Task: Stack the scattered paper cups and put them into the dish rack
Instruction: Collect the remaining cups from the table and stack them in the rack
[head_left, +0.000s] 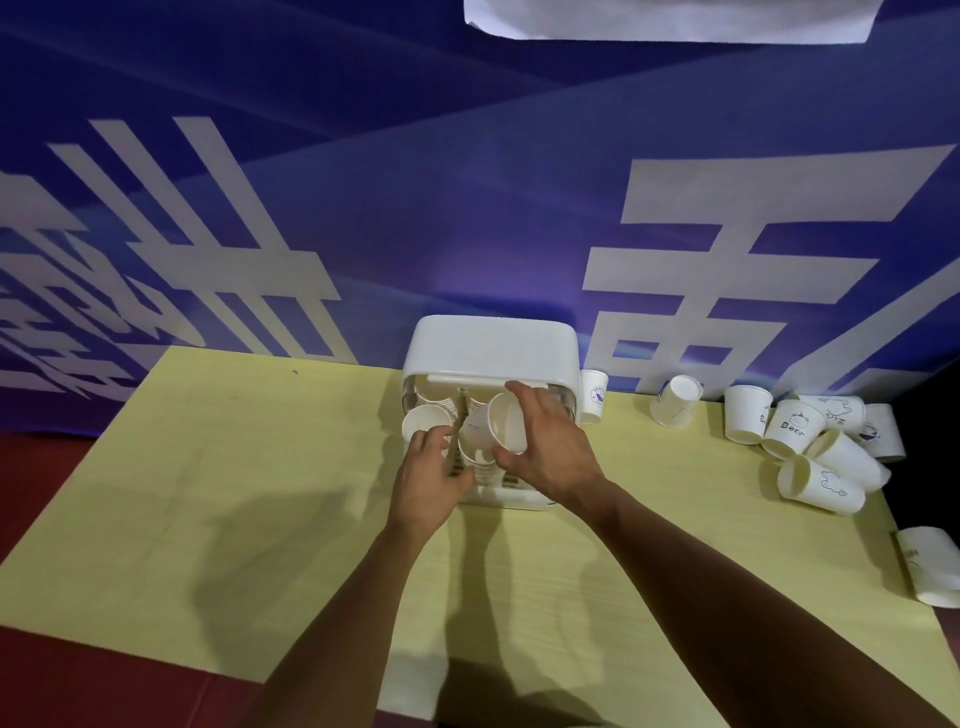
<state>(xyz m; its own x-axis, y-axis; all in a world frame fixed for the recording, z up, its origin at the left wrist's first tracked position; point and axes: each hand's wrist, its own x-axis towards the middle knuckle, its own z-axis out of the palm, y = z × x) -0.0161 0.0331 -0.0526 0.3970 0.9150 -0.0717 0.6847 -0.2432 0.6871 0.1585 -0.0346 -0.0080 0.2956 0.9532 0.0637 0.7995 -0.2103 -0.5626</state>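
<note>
A white dish rack (493, 348) with a raised lid stands at the back of the yellow table (208, 493). Stacks of white paper cups (427, 420) sit inside it. My right hand (545, 441) grips a tilted paper cup (501, 423) over the rack, mouth facing me. My left hand (431, 483) rests at the rack's front left, fingers curled by a thin brown divider; whether it holds anything is unclear. Several loose paper cups (810, 447) lie scattered to the right.
One cup (594, 396) stands just right of the rack, and one (930, 571) lies at the table's right edge. A blue banner with white characters (727, 249) hangs behind. Red floor (52, 493) shows to the left.
</note>
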